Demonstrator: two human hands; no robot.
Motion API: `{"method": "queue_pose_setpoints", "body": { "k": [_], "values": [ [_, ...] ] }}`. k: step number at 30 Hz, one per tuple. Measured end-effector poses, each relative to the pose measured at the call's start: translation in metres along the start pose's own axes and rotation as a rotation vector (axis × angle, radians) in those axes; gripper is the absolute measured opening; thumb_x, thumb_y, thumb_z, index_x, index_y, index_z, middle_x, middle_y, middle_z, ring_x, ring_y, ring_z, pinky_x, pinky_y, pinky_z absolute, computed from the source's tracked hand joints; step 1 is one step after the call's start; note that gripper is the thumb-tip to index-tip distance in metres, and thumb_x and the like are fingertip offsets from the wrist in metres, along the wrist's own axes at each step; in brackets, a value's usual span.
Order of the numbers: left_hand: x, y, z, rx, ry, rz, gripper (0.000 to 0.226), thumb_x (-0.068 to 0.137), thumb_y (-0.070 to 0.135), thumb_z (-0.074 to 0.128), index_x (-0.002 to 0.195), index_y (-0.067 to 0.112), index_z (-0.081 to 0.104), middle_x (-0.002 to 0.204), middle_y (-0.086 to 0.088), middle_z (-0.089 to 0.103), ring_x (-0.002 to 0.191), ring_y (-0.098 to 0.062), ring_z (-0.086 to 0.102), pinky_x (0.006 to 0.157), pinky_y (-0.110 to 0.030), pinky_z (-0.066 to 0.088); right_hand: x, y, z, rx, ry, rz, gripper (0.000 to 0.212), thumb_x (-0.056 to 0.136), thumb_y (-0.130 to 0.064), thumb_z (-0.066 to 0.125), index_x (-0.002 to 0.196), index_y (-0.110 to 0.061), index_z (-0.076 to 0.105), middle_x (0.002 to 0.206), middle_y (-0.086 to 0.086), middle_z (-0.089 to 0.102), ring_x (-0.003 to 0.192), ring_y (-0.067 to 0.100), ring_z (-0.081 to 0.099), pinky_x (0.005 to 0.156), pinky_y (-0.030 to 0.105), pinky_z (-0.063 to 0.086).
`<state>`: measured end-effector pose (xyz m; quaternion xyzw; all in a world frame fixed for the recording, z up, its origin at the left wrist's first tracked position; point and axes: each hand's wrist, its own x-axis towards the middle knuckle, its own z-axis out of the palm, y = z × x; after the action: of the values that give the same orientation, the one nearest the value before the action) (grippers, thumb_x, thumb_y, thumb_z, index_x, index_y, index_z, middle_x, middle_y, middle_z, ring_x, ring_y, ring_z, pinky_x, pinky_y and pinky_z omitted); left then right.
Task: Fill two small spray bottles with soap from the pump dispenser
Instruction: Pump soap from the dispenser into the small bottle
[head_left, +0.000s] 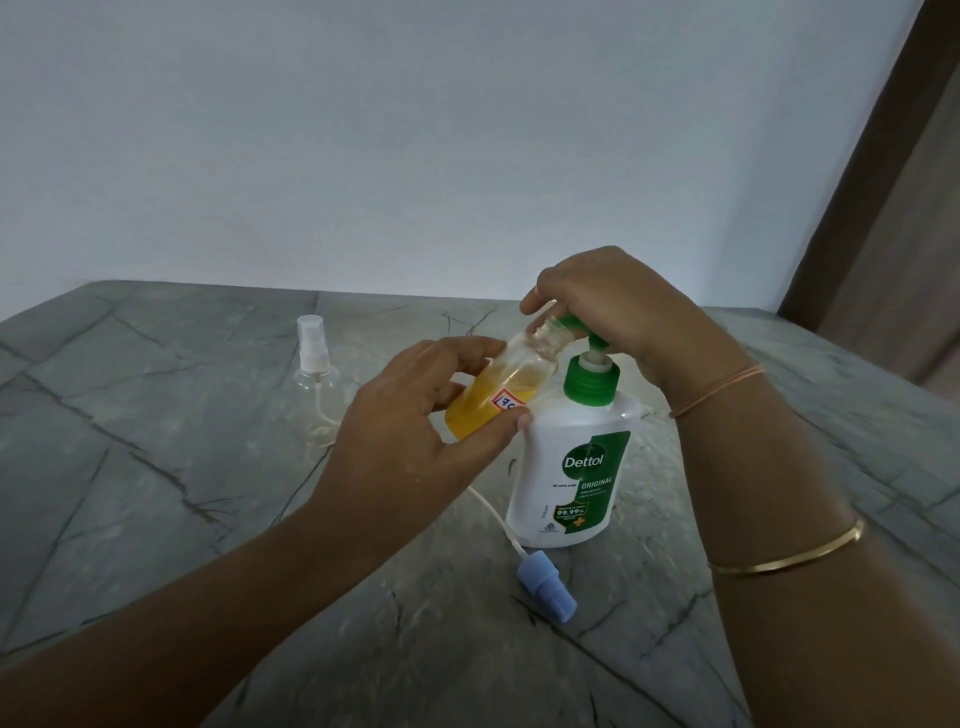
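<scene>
Right, a wide grey veined bench runs under everything. Biggest thing on it is the white pump dispenser with a green collar, standing upright directly below the right grip. That grip's fingers are curled down over the green pump head, clamped on it from above. The left grip sits just to the left, thumb and fingers wrapped round the small spray bottle, clamped on its lower body. This bottle is off the bench and tilted, its open neck up against the pump's spout, right under the right grip's fingertips. Yellow soap fills its lower part, and a red-and-white sticker faces up. Beyond the left grip and further left, well apart, a second spray bottle stands on the bench, clear, with its white sprayer on. Nearer the person than either grip, beside the dispenser's base, a blue sprayer top lies on its side, its thin tube trailing off under the left grip. A gold bangle and a thin thread circle the right forearm.
</scene>
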<state>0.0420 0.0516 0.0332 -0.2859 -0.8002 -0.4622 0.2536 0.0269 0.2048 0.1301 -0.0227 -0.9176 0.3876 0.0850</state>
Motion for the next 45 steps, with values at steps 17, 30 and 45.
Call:
{"method": "queue_pose_setpoints", "body": {
  "k": [17, 30, 45],
  "values": [
    [-0.0017, -0.0010, -0.0016, 0.008, 0.013, 0.047, 0.043, 0.070, 0.058, 0.056, 0.109, 0.040, 0.053, 0.101, 0.026, 0.057, 0.087, 0.000, 0.061, 0.072, -0.020, 0.054, -0.0039, -0.0015, 0.0024, -0.084, -0.107, 0.043, 0.037, 0.092, -0.012, 0.041, 0.120, 0.008, 0.057, 0.083, 0.004, 0.052, 0.071, 0.019, 0.045, 0.064, 0.026, 0.035],
    [-0.0013, -0.0015, -0.0044, -0.007, 0.021, 0.035, 0.042, 0.071, 0.057, 0.059, 0.109, 0.042, 0.052, 0.103, 0.023, 0.058, 0.088, 0.000, 0.061, 0.073, -0.017, 0.054, -0.0060, -0.0031, 0.0020, 0.062, -0.059, 0.078, 0.037, 0.093, -0.009, 0.038, 0.119, 0.011, 0.054, 0.086, 0.011, 0.055, 0.077, 0.020, 0.047, 0.067, 0.026, 0.035],
    [-0.0020, 0.0004, -0.0024, 0.000, -0.004, -0.016, 0.040, 0.070, 0.051, 0.061, 0.108, 0.040, 0.050, 0.103, 0.021, 0.058, 0.087, -0.002, 0.062, 0.073, -0.017, 0.051, -0.0025, -0.0022, 0.0020, 0.001, -0.017, 0.015, 0.031, 0.090, -0.015, 0.042, 0.101, -0.004, 0.069, 0.083, -0.003, 0.063, 0.062, 0.008, 0.052, 0.057, 0.019, 0.040]
  ]
}}
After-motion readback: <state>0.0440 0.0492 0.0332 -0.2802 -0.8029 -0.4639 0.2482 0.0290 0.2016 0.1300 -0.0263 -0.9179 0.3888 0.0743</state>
